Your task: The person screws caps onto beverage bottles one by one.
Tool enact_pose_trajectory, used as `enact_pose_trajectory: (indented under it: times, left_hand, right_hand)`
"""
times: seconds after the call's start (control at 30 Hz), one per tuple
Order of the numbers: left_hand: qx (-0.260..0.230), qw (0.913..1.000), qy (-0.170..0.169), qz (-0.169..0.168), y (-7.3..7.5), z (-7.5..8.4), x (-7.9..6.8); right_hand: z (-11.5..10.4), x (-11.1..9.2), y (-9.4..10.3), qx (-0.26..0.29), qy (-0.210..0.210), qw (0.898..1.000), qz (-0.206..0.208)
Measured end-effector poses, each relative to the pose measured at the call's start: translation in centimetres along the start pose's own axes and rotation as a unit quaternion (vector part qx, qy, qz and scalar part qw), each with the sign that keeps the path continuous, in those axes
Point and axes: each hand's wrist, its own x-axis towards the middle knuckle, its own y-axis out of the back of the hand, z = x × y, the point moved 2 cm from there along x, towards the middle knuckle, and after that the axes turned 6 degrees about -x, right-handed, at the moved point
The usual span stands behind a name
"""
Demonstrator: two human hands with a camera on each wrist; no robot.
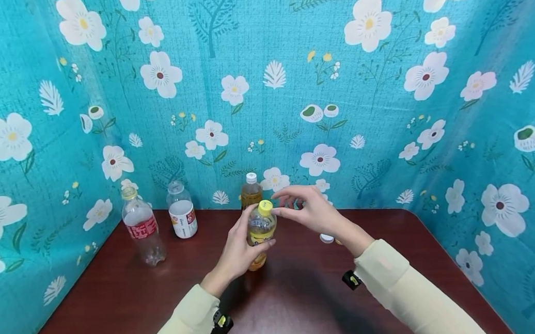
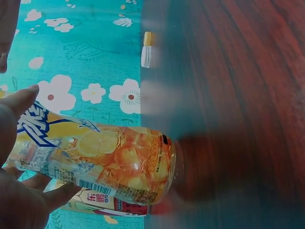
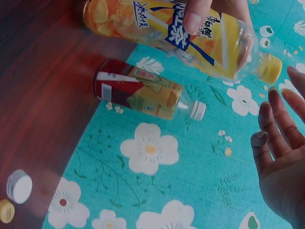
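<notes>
My left hand (image 1: 236,249) grips a tea bottle (image 1: 261,237) around its middle, thumb on one side and fingers on the other. Yellow fruit-and-ice artwork covers its label, clearest in the left wrist view, and its base is close to the tabletop. A yellow cap (image 3: 270,68) sits on the bottle's neck. My right hand (image 1: 310,209) is beside that cap with fingers spread and loosely bent; the right wrist view shows a gap between fingertips and cap. Just behind stands a second bottle (image 3: 147,93) with a white cap, partly hidden in the head view.
At the left of the dark red table (image 1: 296,310) stand a clear bottle with a red label (image 1: 143,230) and another with a white label (image 1: 183,217). A white cap (image 3: 21,187) and a yellow cap (image 3: 6,211) lie on the right. Flowered blue cloth (image 1: 262,84) surrounds the table.
</notes>
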Motion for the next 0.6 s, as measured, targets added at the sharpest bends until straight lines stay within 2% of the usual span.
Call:
enact_pose_trajectory:
  times: [0.13,0.27,0.43,0.6]
  left_hand:
    - [-0.007,0.9999,0.008,0.005,-0.2,0.0,0.4]
    - [-0.021,0.9996,0.021,0.004,-0.5,-0.1,1.0]
    - [-0.032,0.9989,0.032,0.015,-0.8,-0.1,2.0]
    - [-0.015,0.9982,0.037,0.044,-1.3,-0.5,3.0]
  right_hand:
    - [0.3,-0.6,0.8,-0.027,0.027,0.999,0.039]
    - [1.0,-1.5,1.6,-0.067,0.053,0.993,0.085]
    - [2.9,-2.7,2.3,-0.108,0.028,0.989,0.095]
    - [5.4,-4.1,2.6,-0.154,0.005,0.984,0.088]
